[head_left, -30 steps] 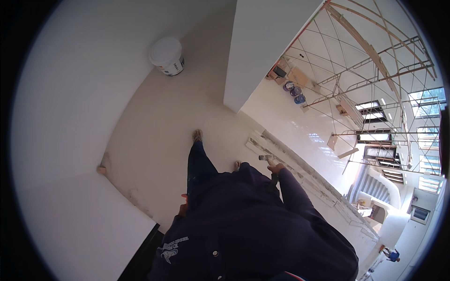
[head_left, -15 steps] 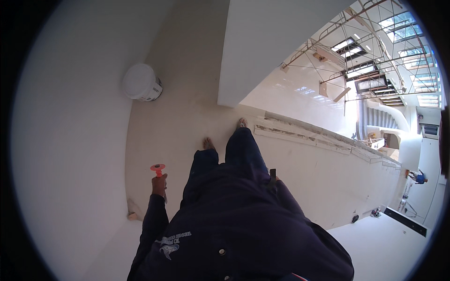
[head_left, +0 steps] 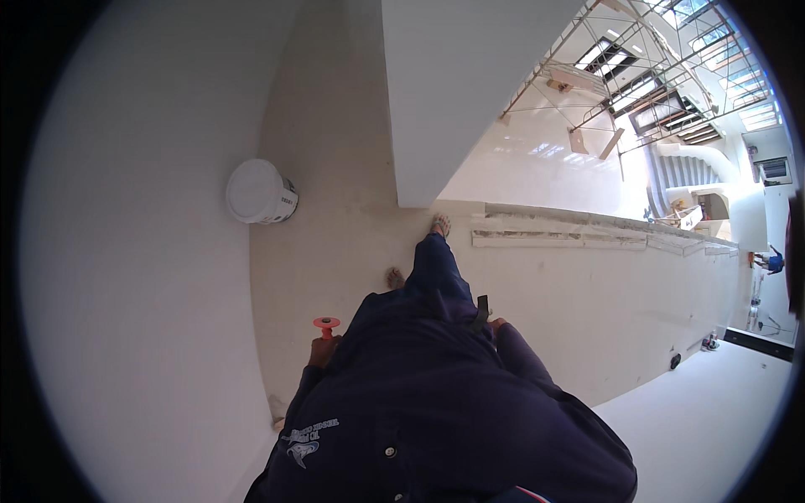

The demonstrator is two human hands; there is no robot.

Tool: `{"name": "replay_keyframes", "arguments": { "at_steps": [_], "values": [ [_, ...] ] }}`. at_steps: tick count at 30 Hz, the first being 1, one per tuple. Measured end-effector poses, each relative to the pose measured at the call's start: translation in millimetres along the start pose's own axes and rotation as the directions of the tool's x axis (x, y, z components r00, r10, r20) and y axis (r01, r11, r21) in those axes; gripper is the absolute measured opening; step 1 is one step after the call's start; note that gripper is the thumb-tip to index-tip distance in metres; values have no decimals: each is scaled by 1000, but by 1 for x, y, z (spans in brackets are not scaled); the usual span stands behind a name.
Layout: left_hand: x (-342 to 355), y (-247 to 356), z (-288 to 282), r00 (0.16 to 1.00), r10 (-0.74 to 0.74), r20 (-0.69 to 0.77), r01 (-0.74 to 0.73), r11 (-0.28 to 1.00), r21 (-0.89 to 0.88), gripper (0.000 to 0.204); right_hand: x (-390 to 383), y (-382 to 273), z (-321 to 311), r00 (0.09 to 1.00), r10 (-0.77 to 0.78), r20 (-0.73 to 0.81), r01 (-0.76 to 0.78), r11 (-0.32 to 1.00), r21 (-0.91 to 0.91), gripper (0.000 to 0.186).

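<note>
Beside the left hip of my dark jacket, my left hand (head_left: 324, 350) is closed around a tool with a round red flanged top (head_left: 326, 322). My right hand (head_left: 498, 324) hangs by the right hip, mostly hidden by my clothing and a dark strap-like piece (head_left: 481, 311); its fingers and anything in them cannot be made out. My feet in sandals (head_left: 440, 225) stand on a pale floor (head_left: 335, 243), with a lidded white bucket (head_left: 255, 189) ahead to the left, beside the wall.
A white wall (head_left: 126, 251) runs along the left and a pillar (head_left: 432, 92) stands ahead. Beyond a ledge (head_left: 558, 236), right, lie scaffolding (head_left: 612, 117) and curved stairs (head_left: 679, 172). A person in blue (head_left: 772, 262) is at the far right.
The view has turned and shifted; the bucket sits lower in it. My left hand with the red tool came into view, then drew nearer my hip. My right hand has dropped behind my clothing.
</note>
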State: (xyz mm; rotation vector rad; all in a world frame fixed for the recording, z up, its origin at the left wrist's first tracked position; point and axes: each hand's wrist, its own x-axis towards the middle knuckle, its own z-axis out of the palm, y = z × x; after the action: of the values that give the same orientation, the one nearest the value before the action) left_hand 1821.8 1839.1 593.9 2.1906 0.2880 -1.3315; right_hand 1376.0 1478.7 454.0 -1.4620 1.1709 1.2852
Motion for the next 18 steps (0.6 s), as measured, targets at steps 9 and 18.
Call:
{"name": "replay_keyframes", "arguments": {
  "at_steps": [9, 18],
  "values": [
    [22, -51, -3, 999, -47, 19, 46, 998, 37, 33, -30, -70, -32, 977, 180, -118, -93, 846, 525, 60],
    [21, -50, -2, 993, -57, 107, 55, 998, 17, 30, -16, -48, -23, 973, 170, -159, -67, 858, 510, 77]
  ]
}}
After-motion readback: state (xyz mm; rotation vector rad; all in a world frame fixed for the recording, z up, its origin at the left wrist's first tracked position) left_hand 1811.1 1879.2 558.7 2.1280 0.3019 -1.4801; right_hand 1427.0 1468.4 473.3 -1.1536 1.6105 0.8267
